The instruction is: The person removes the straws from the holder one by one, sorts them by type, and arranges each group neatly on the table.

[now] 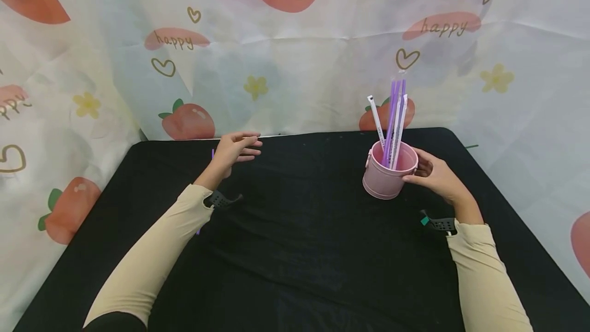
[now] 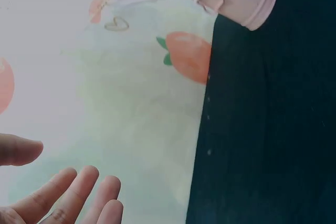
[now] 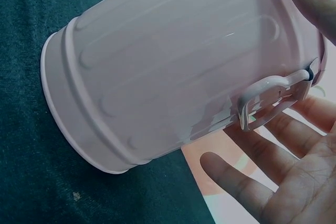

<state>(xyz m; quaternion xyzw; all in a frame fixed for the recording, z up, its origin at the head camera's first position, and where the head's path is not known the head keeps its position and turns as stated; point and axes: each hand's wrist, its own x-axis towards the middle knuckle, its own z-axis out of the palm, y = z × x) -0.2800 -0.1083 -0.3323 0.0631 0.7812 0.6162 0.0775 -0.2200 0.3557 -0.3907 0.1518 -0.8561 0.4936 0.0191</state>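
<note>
A pink bucket (image 1: 382, 181) with small side handles is at the right on the black-covered table. Several purple straws (image 1: 392, 111) and white straw-like sticks with small print (image 1: 376, 119) stand in it, leaning different ways. My right hand (image 1: 435, 175) holds the bucket's right side near the rim, thumb in front and fingers behind. In the right wrist view, the fingers (image 3: 289, 145) lie beside the handle (image 3: 273, 90). On the left, my left hand (image 1: 237, 150) is raised above the table with fingers extended, holding nothing; the left wrist view shows its fingertips (image 2: 86, 177) apart from everything.
Under the left forearm, bits of a thin purple thing (image 1: 198, 231) show on the black tablecloth (image 1: 313, 240); most of it is hidden. A fruit-printed curtain (image 1: 322, 81) hangs behind the table's back edge and along both sides.
</note>
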